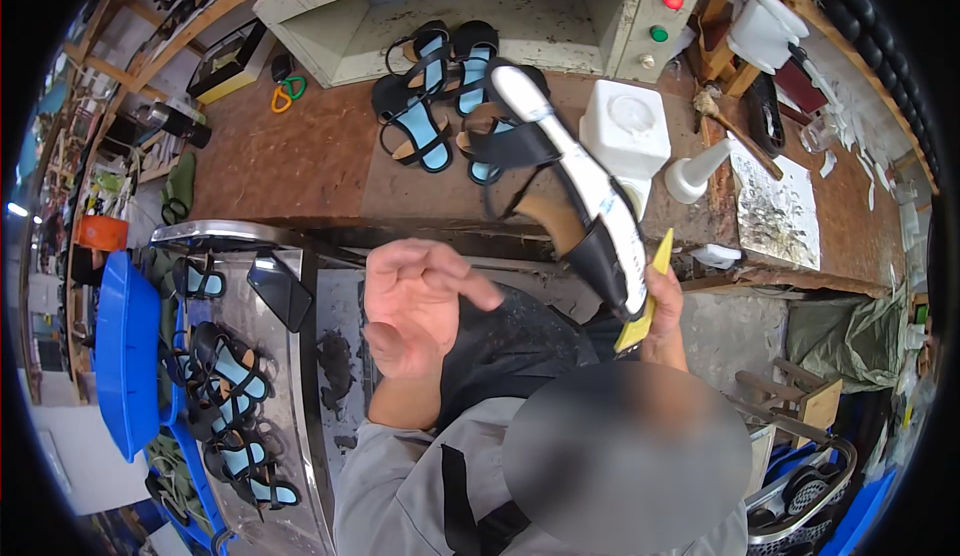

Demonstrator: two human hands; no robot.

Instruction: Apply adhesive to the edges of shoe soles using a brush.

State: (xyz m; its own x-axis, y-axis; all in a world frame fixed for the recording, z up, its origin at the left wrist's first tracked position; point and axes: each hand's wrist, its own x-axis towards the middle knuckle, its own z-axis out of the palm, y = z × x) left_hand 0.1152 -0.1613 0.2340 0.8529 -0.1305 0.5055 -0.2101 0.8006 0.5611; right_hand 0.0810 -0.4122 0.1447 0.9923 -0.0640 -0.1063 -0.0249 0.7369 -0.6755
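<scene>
My left hand (412,301) is raised palm up over my lap, fingers apart and slightly curled, with nothing in it. A black sandal (600,216) with a long white sole surface hangs in the air before me, tilted, one end toward the bench and the other by my right hand (665,311). My right fingers are closed round a flat yellow strip (648,301), which lies against that end of the sandal. No other support for the sandal shows; part of the grip is hidden behind the strip.
Several black sandals with light-blue insoles stand on the brown bench (270,156) before a grey machine (460,36). A white square container (628,126) and a nozzle bottle (700,171) stand right. More sandals and a phone (280,291) lie on the metal side table (300,396), beside a blue tray (128,356).
</scene>
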